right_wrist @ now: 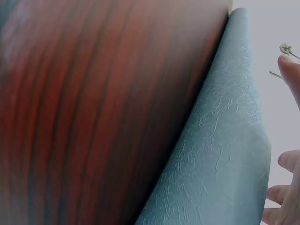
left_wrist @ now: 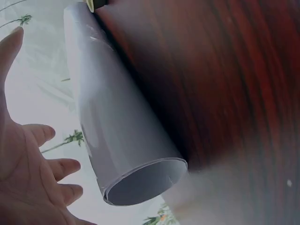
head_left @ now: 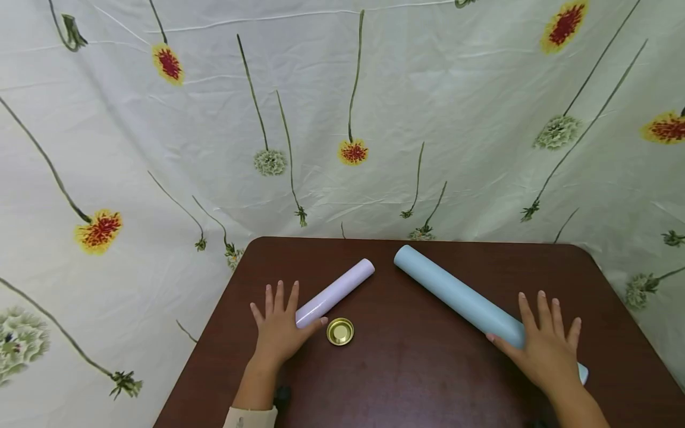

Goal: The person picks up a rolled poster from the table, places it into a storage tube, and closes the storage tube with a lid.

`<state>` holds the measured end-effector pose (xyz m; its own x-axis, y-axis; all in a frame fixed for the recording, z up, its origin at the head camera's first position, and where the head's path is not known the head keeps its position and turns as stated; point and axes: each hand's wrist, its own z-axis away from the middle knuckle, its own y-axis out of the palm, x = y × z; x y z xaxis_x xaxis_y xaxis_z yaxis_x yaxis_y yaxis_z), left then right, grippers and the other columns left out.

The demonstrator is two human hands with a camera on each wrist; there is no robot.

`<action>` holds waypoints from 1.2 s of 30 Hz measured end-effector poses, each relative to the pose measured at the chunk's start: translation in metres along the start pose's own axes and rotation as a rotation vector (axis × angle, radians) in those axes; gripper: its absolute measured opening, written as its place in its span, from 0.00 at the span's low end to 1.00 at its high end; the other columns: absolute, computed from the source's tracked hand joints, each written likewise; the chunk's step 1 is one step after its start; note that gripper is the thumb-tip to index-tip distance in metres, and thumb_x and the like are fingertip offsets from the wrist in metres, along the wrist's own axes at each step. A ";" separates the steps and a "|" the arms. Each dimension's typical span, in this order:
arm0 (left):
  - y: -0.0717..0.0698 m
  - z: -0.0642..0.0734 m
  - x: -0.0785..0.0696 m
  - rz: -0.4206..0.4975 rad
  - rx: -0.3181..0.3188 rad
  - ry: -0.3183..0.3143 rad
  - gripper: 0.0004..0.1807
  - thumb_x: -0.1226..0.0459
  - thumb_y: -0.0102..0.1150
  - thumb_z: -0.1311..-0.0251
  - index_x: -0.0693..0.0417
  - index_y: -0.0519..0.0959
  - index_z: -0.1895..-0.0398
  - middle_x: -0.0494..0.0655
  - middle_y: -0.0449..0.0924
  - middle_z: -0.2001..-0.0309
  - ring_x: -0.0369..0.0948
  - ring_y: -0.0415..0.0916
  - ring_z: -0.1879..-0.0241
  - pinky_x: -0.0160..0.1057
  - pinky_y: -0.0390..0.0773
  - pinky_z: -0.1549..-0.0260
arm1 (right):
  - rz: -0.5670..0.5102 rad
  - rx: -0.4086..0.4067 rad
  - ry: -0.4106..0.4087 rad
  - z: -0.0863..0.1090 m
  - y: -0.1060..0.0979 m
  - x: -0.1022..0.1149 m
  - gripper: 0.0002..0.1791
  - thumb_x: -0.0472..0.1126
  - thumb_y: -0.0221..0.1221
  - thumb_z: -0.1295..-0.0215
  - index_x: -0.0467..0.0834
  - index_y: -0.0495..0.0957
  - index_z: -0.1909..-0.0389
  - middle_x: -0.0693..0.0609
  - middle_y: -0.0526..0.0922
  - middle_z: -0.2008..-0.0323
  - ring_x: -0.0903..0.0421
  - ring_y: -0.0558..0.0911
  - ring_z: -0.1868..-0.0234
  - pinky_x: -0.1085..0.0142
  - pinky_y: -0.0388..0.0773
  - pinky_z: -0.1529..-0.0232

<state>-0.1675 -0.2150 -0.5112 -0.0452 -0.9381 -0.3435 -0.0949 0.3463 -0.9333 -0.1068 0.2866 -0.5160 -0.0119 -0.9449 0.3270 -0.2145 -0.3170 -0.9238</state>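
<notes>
My left hand [head_left: 279,333], fingers spread, is over the near end of a lilac roll [head_left: 337,291]. In the left wrist view the hollow end of this lilac roll [left_wrist: 122,112] faces the camera, with the palm apart from its side. On the right, my right hand [head_left: 548,351] is spread above the lower part of a longer light blue roll [head_left: 455,291]. The right wrist view shows the textured blue roll [right_wrist: 215,140] lying on the wood, with the fingertips [right_wrist: 276,194] beside it. Neither hand curls round a roll.
A round gold lid [head_left: 340,331] lies right of my left thumb, close to the lilac roll. The dark brown table [head_left: 407,368] has rounded far corners. Behind it hangs a white cloth [head_left: 321,196] printed with flowers.
</notes>
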 end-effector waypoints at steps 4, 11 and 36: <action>0.000 -0.001 -0.001 -0.019 -0.004 0.020 0.62 0.27 0.60 0.50 0.46 0.50 0.18 0.63 0.42 0.19 0.64 0.32 0.19 0.77 0.28 0.32 | 0.021 -0.004 -0.019 -0.002 0.001 -0.003 0.64 0.75 0.60 0.43 0.47 0.41 0.18 0.29 0.41 0.21 0.30 0.35 0.20 0.25 0.24 0.31; -0.001 -0.003 0.001 -0.058 0.045 0.043 0.55 0.34 0.64 0.46 0.50 0.56 0.20 0.66 0.53 0.22 0.64 0.43 0.21 0.78 0.39 0.32 | 0.025 -0.007 -0.067 -0.005 0.007 -0.007 0.63 0.74 0.65 0.47 0.44 0.49 0.20 0.27 0.55 0.26 0.27 0.51 0.24 0.24 0.42 0.33; 0.008 -0.003 0.008 -0.007 0.069 0.053 0.31 0.62 0.68 0.42 0.60 0.74 0.35 0.63 0.82 0.48 0.60 0.81 0.50 0.62 0.78 0.54 | 0.069 0.162 -0.106 -0.007 0.009 -0.012 0.49 0.59 0.74 0.50 0.36 0.66 0.34 0.31 0.82 0.52 0.38 0.84 0.62 0.44 0.77 0.71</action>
<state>-0.1718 -0.2196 -0.5209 -0.0974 -0.9380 -0.3326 -0.0271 0.3365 -0.9413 -0.1157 0.2962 -0.5266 0.0838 -0.9655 0.2467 -0.0564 -0.2518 -0.9661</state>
